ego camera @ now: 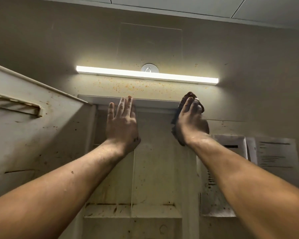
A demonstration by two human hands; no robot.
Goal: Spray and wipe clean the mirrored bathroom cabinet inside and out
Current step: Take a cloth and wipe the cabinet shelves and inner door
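The bathroom cabinet (155,169) stands open in front of me, its stained cream back panel and a shelf (131,210) showing. Its door (33,135) swings out to the left, dirty inner face toward me. My left hand (122,125) lies flat with fingers apart against the cabinet's upper interior, fingertips at the top edge (145,101). My right hand (191,121) presses a dark cloth (188,97) against the upper right corner of the cabinet.
A lit strip light (147,74) runs across the wall above the cabinet, with orange-brown specks on the wall below it. A paper dispenser (231,147) and a printed notice (278,156) hang to the right. A small rail (16,105) sits on the door's inner face.
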